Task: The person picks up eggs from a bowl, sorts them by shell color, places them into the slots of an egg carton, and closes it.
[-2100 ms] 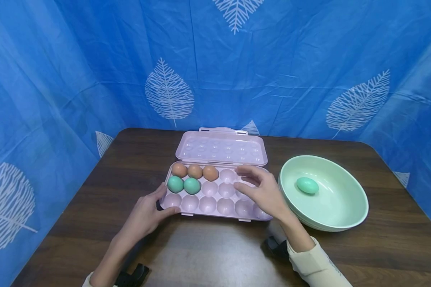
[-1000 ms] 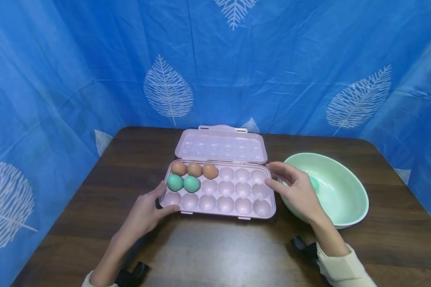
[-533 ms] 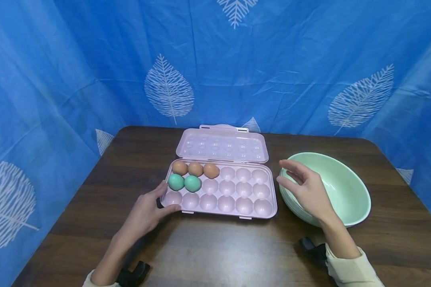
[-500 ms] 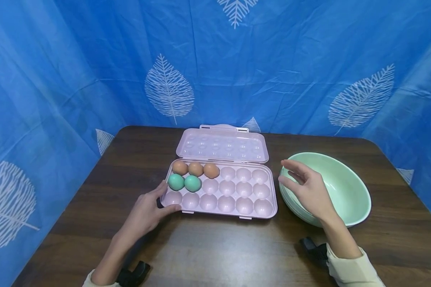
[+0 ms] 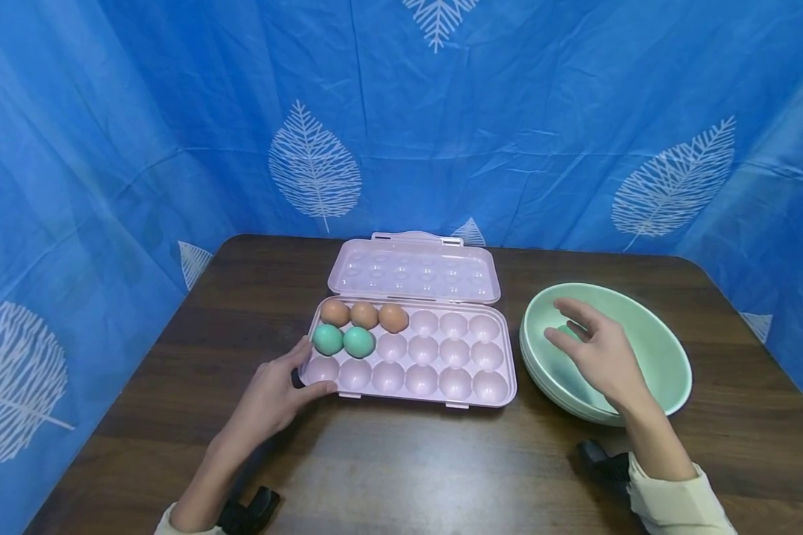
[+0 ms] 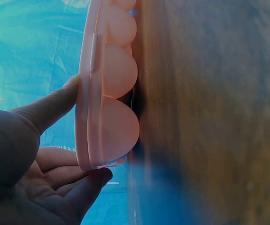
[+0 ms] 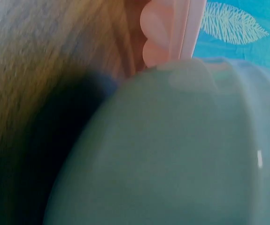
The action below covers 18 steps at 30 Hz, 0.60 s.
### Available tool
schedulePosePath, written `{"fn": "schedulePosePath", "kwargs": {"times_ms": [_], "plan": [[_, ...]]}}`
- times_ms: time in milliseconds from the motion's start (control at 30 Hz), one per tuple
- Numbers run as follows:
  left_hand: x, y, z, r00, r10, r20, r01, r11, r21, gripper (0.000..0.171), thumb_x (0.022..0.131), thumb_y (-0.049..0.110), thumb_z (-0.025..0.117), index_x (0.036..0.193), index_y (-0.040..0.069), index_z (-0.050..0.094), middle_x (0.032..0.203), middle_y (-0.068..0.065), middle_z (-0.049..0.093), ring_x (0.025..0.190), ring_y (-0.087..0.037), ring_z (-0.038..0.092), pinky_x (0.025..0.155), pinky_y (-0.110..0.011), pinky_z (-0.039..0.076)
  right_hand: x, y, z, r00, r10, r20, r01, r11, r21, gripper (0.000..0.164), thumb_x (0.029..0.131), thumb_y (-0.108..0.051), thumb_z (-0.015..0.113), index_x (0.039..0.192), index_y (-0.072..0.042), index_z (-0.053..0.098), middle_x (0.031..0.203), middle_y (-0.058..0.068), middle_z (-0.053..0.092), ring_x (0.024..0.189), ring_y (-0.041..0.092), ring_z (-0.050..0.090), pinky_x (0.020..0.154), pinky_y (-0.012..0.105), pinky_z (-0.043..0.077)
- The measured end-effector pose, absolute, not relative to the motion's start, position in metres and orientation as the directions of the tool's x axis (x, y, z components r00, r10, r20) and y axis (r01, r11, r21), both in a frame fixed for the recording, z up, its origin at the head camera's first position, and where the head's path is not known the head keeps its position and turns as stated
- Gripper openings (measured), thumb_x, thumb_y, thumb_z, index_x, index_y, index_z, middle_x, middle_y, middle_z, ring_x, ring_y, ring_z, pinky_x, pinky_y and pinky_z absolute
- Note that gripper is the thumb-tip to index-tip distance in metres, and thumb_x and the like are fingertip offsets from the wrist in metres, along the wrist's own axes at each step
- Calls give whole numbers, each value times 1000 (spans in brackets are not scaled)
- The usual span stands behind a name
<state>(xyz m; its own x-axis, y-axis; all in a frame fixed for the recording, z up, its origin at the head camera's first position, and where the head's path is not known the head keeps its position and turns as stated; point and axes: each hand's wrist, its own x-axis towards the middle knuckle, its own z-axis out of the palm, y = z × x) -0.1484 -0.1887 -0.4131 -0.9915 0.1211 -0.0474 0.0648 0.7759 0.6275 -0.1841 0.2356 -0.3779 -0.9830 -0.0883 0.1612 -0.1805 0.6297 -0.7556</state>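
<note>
A pink egg tray [image 5: 438,362] lies with its lid [image 5: 415,271] folded back. Three brown eggs [image 5: 364,315] sit at the left of its back row, and two green eggs [image 5: 343,341] in the middle row below them. My left hand [image 5: 274,392] holds the tray's front left corner; in the left wrist view the thumb touches the front rim and the fingers lie at the side. Over the pale green bowl [image 5: 665,357] hovers my right hand [image 5: 598,357], thumb and fingers apart. Partly hidden behind its fingers, a green egg [image 5: 567,331] lies in the bowl.
The dark wooden table [image 5: 401,461] carries the tray in the middle and the bowl close to its right. A blue curtain [image 5: 482,134] with white leaf prints hangs behind and at both sides. Black wrist mounts [image 5: 602,461] sit under the forearms.
My right hand has moved right from above the tray's right part to over the bowl, its fingers parted throughout. My left hand has stayed at the tray's corner, and the eggs lie as before.
</note>
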Motion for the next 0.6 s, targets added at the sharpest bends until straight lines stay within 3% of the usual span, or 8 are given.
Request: {"fn": "schedulePosePath", "kwargs": {"times_ms": [333,600], "plan": [[-149,-188,-415,-991,127,-43,71,769,635,90,73,51,69,139,1,34,144,-14,30,129,-31,30,97,-46,33,-188,250,-379,-987,-81,139,-159,615,-772,57,89,-25,60,134,4,40,133,22,44,119,43,41,95,51,35],[-149,-189,-413,-992,117,-54,58,778,626,90,72,51,69,139,1,34,144,-15,30,129,-32,30,96,-46,33,-189,254,-377,-991,-78,110,-134,648,-749,59,88,-30,62,134,1,42,133,21,44,117,44,42,93,54,36]]}}
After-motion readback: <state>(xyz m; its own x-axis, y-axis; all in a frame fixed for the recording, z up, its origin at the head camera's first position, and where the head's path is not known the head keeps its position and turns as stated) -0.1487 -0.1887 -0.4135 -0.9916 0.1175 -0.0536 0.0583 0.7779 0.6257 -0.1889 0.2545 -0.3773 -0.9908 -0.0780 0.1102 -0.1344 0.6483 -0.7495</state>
